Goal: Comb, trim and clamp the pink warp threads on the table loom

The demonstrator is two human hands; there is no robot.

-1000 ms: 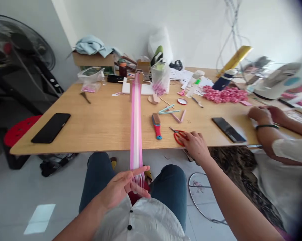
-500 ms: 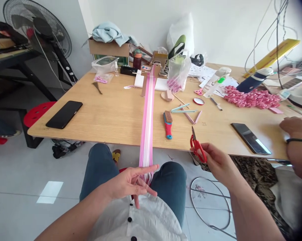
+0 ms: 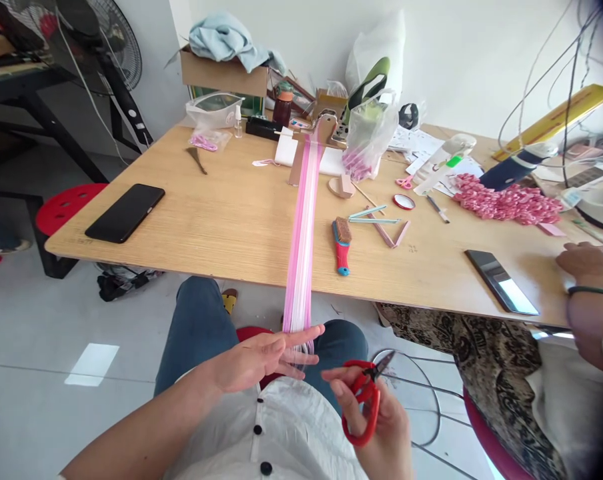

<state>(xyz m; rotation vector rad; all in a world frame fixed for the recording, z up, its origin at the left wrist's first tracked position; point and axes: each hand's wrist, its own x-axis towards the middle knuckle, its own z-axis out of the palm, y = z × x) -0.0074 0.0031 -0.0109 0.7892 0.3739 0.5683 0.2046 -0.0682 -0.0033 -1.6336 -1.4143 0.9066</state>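
Since half a second ago, my right hand (image 3: 384,427) has brought the red-handled scissors (image 3: 374,407) back from the table's front edge to just before my right knee, nearer my other hand; my left hand (image 3: 254,363) has stayed at the near end of the strands. The scissors are now closed in my right hand's grip, thumb and fingers wrapped about the handles, the dark blades pointing up and to the right, away from the strands and apart from them. My left hand lies across the strands over my lap, its fingers stretched out and parted, with the loose ends showing between them; I cannot tell how firmly they pinch. The pink and white strands (image 3: 300,247) run straight as a flat band from a metal clip (image 3: 325,123) at the back of the wooden table (image 3: 211,220), over its front edge, and down to my fingers. On the table, just right of the band, lies a brush with a red and blue handle (image 3: 341,247); beyond it are pale blue strips (image 3: 374,217). A black phone (image 3: 125,213) lies to the left, and another phone (image 3: 501,281) to the right, near a co-worker's forearm (image 3: 591,307).
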